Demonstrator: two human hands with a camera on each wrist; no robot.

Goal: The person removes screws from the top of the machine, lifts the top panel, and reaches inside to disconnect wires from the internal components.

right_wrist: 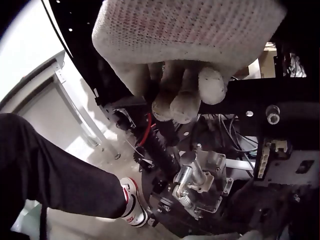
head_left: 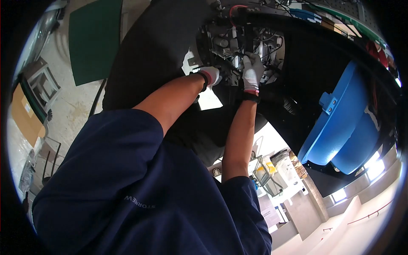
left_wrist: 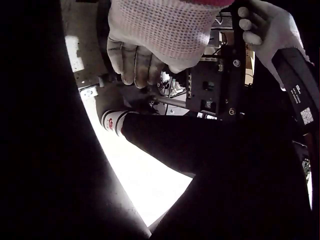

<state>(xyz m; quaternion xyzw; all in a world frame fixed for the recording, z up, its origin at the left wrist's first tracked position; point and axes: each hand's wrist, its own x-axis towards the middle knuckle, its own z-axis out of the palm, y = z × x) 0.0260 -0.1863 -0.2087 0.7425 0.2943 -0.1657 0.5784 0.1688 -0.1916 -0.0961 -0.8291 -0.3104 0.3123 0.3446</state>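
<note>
Both hands wear white knit gloves with greyish fingers and reach into an opened machine (head_left: 231, 42) full of wiring and metal parts. My left hand (head_left: 211, 75) is at the lower left of a black bracket (left_wrist: 207, 87) bearing connectors; its fingers (left_wrist: 142, 65) point down in the left wrist view. Beside the black metal frame (right_wrist: 295, 97), higher up, is my right hand (head_left: 253, 70), its fingertips (right_wrist: 185, 107) bent in front of that frame. I cannot tell what either hand holds, as the palms are hidden. Below the right hand sits a silver spring-loaded mechanism (right_wrist: 192, 177).
A large blue curved shell (head_left: 340, 123) is at the right of the head view. At the left, a dark green board (head_left: 94, 42) is close to the person's dark-clothed leg (head_left: 148, 55). A sneaker (right_wrist: 132, 202) is on the floor near the machine's base.
</note>
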